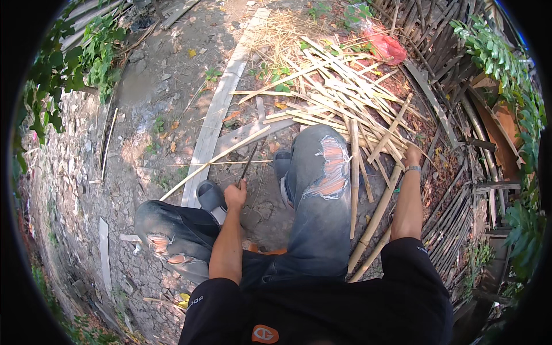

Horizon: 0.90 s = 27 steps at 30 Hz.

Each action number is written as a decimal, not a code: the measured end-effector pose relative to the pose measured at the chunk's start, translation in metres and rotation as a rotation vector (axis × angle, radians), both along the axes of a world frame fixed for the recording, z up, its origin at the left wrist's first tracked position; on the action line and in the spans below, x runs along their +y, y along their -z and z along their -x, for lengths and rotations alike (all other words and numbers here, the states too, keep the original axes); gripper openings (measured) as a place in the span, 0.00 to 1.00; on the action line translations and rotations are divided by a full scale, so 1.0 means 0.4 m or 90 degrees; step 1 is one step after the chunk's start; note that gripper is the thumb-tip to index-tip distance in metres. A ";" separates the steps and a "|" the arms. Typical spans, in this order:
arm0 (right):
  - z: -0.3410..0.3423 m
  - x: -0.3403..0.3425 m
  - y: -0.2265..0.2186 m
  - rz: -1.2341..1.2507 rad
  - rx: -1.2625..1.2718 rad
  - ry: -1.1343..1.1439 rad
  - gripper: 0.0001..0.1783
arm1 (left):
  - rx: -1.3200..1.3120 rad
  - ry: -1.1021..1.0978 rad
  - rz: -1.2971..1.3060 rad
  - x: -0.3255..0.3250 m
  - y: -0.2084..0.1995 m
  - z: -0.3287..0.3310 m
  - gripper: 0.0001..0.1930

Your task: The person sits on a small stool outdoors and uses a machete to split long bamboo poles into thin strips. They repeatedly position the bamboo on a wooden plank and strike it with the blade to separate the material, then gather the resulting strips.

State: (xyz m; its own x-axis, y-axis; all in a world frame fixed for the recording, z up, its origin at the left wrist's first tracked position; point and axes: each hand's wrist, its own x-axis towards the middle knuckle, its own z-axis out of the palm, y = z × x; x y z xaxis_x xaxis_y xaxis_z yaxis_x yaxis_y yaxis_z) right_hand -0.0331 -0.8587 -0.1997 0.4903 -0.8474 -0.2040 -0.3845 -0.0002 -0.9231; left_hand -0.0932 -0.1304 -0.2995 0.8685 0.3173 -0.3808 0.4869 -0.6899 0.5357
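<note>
My left hand [235, 195] is closed round a knife, in front of the grey sandal on my left foot. Its narrow dark blade [249, 161] points up and away from me. Out to the right, beyond my bent knee, my right hand [413, 154] is down beside the heap of split bamboo strips [356, 95], with a watch [412, 168] on the wrist. Its fingers are too small and unclear to show whether they grip a strip. Thicker bamboo poles [376, 213] lie between my right thigh and right forearm. One upright bamboo piece [354, 178] rests alongside my knee.
A long pale plank [221, 103] runs away from me over the dirt, with a long bamboo strip [215, 161] across it. A red plastic bag [386, 47] lies behind the heap. Stacked sticks [451, 210] and a stick fence [440, 29] line the right side.
</note>
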 end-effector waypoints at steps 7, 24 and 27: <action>0.084 0.394 0.389 0.083 0.299 -0.126 0.21 | -0.108 -0.166 0.069 0.113 0.049 0.039 0.32; -0.047 0.310 0.485 -0.078 0.220 0.008 0.15 | -0.218 -0.733 0.765 0.195 0.222 -0.268 0.20; 0.006 0.213 0.536 0.063 0.209 -0.016 0.12 | -0.206 -0.754 0.725 0.196 0.289 -0.334 0.21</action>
